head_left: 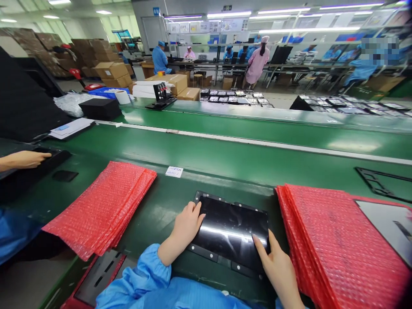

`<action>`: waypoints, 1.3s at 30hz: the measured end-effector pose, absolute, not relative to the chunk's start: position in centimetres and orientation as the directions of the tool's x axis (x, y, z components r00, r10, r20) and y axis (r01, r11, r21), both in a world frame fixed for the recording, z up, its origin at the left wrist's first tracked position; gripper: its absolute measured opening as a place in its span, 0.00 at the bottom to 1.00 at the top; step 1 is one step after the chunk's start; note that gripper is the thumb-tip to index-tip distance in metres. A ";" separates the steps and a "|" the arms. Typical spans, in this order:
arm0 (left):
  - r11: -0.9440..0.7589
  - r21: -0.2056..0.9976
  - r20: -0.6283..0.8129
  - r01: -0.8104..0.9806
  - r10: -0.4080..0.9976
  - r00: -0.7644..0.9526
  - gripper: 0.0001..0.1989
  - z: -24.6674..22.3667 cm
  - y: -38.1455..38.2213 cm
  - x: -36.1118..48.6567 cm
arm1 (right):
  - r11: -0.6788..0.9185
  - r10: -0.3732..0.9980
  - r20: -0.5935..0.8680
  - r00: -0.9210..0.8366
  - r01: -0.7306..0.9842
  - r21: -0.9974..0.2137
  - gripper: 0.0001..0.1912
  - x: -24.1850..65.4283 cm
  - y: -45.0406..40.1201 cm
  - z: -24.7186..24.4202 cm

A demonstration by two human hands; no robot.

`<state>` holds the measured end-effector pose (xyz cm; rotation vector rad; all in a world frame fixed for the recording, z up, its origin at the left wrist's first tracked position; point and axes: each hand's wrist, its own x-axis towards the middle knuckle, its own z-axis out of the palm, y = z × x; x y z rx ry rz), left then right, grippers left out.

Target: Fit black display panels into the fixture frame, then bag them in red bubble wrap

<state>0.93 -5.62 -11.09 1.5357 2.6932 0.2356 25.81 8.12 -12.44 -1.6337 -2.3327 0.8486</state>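
Observation:
A glossy black display panel [230, 223] lies face up in front of me, over a dark flat frame [210, 256] with white round dots along its edges. My left hand [188, 223] is closed on the panel's left edge, fingers bent near its upper left corner. At the opposite edge, my right hand [273, 253] grips the panel with the thumb on the glass and the fingers along the side. The undersides of the fingers are hidden. A small white label with handwriting [174, 171] lies just beyond the panel.
Red bubble-wrap bags [106, 201] are stacked on the left, with another stack [334, 240] on the right bearing a grey-white panel [383, 227]. A black frame [383, 184] lies at far right. A co-worker's hand [28, 159] rests on a dark item at left.

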 end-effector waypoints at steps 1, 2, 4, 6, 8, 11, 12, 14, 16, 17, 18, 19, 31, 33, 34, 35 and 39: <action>0.499 0.138 0.041 0.856 0.860 -0.508 0.21 -11.0 -5.6 0.9 | 0.264 0.899 -0.176 -0.401 0.816 -0.514 0.39 25.8 8.2 -12.3; 0.498 0.127 0.032 0.858 0.863 -0.505 0.21 -10.8 -5.5 0.9 | 0.296 0.892 -0.172 -0.418 0.828 -0.477 0.39 25.8 8.3 -12.2; 0.497 0.091 -0.002 0.863 0.867 -0.499 0.21 -10.4 -5.4 0.8 | 0.373 0.876 -0.168 -0.452 0.856 -0.359 0.38 25.7 8.6 -11.9; 0.491 0.056 -0.030 0.869 0.871 -0.490 0.21 -9.9 -5.1 0.8 | 0.448 0.861 -0.166 -0.480 0.872 -0.198 0.37 25.7 8.9 -11.7; 0.481 0.035 -0.042 0.876 0.877 -0.479 0.21 -9.6 -4.8 0.6 | 0.518 0.843 -0.126 -0.523 0.852 -0.078 0.37 25.7 9.2 -11.5; 0.458 0.006 -0.037 0.889 0.889 -0.457 0.20 -9.3 -4.6 0.4 | 0.663 0.749 0.038 -0.661 0.748 -0.039 0.32 25.8 10.0 -11.3; 0.450 -0.009 -0.032 0.893 0.892 -0.450 0.20 -9.2 -4.5 0.3 | 0.712 0.701 0.089 -0.707 0.700 -0.046 0.30 25.8 10.2 -11.2; 0.430 -0.033 -0.013 0.902 0.902 -0.431 0.21 -9.3 -4.5 0.1 | 0.771 0.636 0.127 -0.761 0.633 -0.068 0.26 25.8 10.6 -11.0; 0.404 -0.046 0.006 0.914 0.915 -0.404 0.22 -9.5 -4.5 -0.2 | 0.772 0.635 0.093 -0.766 0.626 -0.110 0.25 25.6 10.7 -10.7; 0.390 -0.043 0.018 0.920 0.921 -0.390 0.22 -9.8 -4.5 -0.4 | 0.759 0.648 0.065 -0.759 0.637 -0.131 0.26 25.6 10.7 -10.5; 0.375 -0.033 0.032 0.926 0.927 -0.374 0.22 -10.1 -4.6 -0.6 | 0.745 0.661 0.037 -0.750 0.650 -0.150 0.28 25.5 10.7 -10.3; 0.358 -0.016 0.044 0.934 0.933 -0.357 0.21 -10.5 -4.8 -0.9 | 0.733 0.670 0.013 -0.742 0.659 -0.168 0.29 25.5 10.6 -10.2; 0.317 0.208 -0.174 0.925 0.943 -0.284 0.50 -12.4 -7.3 -2.5 | 0.679 0.690 -0.168 -0.704 0.710 -0.186 0.45 24.7 9.9 -8.8; 0.303 0.207 -0.158 0.930 0.949 -0.274 0.47 -12.3 -7.5 -2.3 | 0.674 0.699 -0.156 -0.698 0.716 -0.182 0.44 24.4 9.9 -8.5; 0.296 0.208 -0.146 0.932 0.952 -0.269 0.45 -12.3 -7.5 -2.2 | 0.669 0.710 -0.137 -0.691 0.722 -0.175 0.43 24.0 9.8 -8.3; 0.292 0.209 -0.134 0.933 0.954 -0.269 0.44 -12.2 -7.6 -2.0 | 0.662 0.725 -0.107 -0.681 0.731 -0.168 0.41 23.5 9.8 -8.1; 0.335 0.209 -0.101 0.919 0.942 -0.320 0.40 -12.5 -7.5 -1.3 | 0.713 0.698 0.140 -0.702 0.664 -0.225 0.32 20.3 8.9 -7.6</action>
